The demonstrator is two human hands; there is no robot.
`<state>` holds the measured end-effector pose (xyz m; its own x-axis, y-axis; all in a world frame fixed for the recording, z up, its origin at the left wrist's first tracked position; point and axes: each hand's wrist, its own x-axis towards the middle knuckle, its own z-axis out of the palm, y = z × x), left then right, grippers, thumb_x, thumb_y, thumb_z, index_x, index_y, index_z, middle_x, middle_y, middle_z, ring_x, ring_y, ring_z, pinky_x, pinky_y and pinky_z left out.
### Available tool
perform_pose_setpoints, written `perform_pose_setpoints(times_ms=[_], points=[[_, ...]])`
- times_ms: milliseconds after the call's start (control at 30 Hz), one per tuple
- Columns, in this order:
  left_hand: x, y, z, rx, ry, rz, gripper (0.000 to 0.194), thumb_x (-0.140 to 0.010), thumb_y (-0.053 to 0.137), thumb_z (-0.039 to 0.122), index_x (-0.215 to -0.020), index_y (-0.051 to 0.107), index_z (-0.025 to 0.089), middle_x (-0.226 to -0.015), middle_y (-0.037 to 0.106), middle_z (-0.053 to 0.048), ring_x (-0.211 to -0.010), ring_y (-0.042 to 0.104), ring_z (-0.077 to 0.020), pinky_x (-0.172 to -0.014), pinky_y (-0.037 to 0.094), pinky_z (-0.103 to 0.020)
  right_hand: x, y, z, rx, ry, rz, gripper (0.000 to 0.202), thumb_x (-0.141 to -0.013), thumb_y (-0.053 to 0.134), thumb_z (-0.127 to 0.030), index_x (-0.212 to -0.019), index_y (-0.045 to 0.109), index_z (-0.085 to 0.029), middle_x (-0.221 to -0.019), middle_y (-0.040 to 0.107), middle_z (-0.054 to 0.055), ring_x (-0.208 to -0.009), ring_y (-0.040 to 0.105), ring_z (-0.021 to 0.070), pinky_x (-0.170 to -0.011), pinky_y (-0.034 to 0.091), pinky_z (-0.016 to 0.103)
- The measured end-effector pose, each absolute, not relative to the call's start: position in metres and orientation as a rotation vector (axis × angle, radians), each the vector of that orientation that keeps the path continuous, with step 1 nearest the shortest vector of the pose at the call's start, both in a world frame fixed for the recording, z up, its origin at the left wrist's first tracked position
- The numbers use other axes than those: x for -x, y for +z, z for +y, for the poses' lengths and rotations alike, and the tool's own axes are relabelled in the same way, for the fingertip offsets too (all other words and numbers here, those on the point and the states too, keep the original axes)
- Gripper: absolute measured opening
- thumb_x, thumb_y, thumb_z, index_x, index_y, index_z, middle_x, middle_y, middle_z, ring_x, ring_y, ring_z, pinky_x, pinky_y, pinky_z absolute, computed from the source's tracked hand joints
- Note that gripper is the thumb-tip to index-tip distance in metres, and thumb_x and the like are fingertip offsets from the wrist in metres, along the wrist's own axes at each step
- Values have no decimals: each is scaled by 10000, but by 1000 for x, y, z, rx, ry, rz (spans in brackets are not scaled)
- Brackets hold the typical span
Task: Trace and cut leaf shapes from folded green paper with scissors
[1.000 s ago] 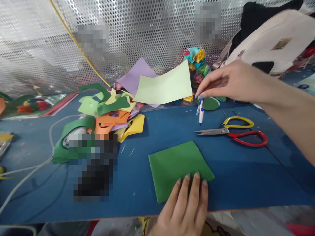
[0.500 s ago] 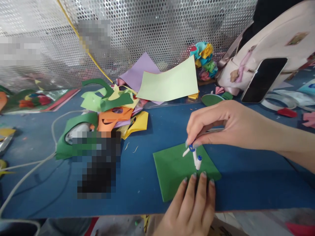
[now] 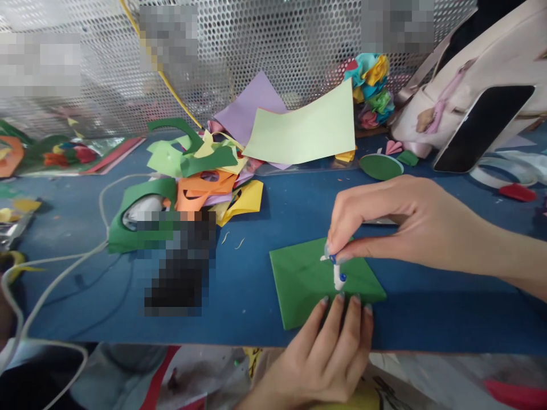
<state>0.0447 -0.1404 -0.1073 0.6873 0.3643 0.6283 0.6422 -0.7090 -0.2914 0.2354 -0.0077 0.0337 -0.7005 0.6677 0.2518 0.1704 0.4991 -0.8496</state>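
Head camera view showed the person's left hand (image 3: pixel 329 353) nearest, palm down, its fingers slightly spread and their tips on the near edge of a folded green paper (image 3: pixel 297 285). That paper lay flat on the blue table (image 3: pixel 448 324), near its front edge. Just beyond those fingertips, the right hand (image 3: pixel 384 225) pinched the blue top of a small white-and-blue plastic compass (image 3: pixel 337 274) between thumb and fingers, holding it over the paper; whether its tip touched was unclear. This hand covered part of the paper's far edge and most of a metal sliver behind it.

To the left stood a blurred dark object (image 3: pixel 183 273), with white cables (image 3: pixel 64 263) farther left. Past it, a heap of green, orange and yellow paper scraps (image 3: pixel 209 185) crowded the table. Behind the hands lay a dark green paper oval (image 3: pixel 381 167) and, to the right, a black-screened phone (image 3: pixel 482 128) leaned against a pale pink bag (image 3: pixel 508 57). A curved pale green sheet (image 3: pixel 307 128) partly hid a purple sheet (image 3: pixel 252 108), beside bright crumpled paper flowers (image 3: pixel 370 74). Perforated metal mesh (image 3: pixel 277 40) closed off the back.
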Motion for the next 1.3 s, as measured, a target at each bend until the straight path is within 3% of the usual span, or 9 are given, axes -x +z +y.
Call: perform_pose_setpoints(times_ms=[267,667,1067,1300], points=[[-41,-106,-141,2423,-693,-717,408,-1004,616,371,-1330,701,141,-1394,688,-89,-1303,620,-227,-1126,503,-338,-233,39,-18,658,1104,-2117,89,-797,844,-143,-838,808,-213,-841,768,-8,-783,737,154,-694,589,238],[-41,-109,-141,2405,-751,-694,373,-990,636,344,-1303,723,159,-1345,716,-65,-1224,667,-212,-1108,516,-327,-228,36,-22,678,1127,-2186,59,-867,799,-212,-854,814,-267,-896,779,-13,-760,737,144,-693,593,245],[-40,-109,-139,2392,-760,-679,363,-980,643,332,-1289,733,164,-1315,735,-49,-1200,679,-204,-1077,541,-311,-230,37,-23,680,1098,-2207,40,-862,807,-206,-845,803,-241,-866,793,7,-764,743,164,-688,590,253],[-40,-113,-135,2361,-793,-606,376,-963,643,335,-1263,745,132,-1289,747,-65,-1200,683,-216,-1069,550,-311,-230,35,-23,647,1093,-2252,55,-903,770,-178,-857,780,-149,-872,775,12,-784,728,103,-716,567,191]])
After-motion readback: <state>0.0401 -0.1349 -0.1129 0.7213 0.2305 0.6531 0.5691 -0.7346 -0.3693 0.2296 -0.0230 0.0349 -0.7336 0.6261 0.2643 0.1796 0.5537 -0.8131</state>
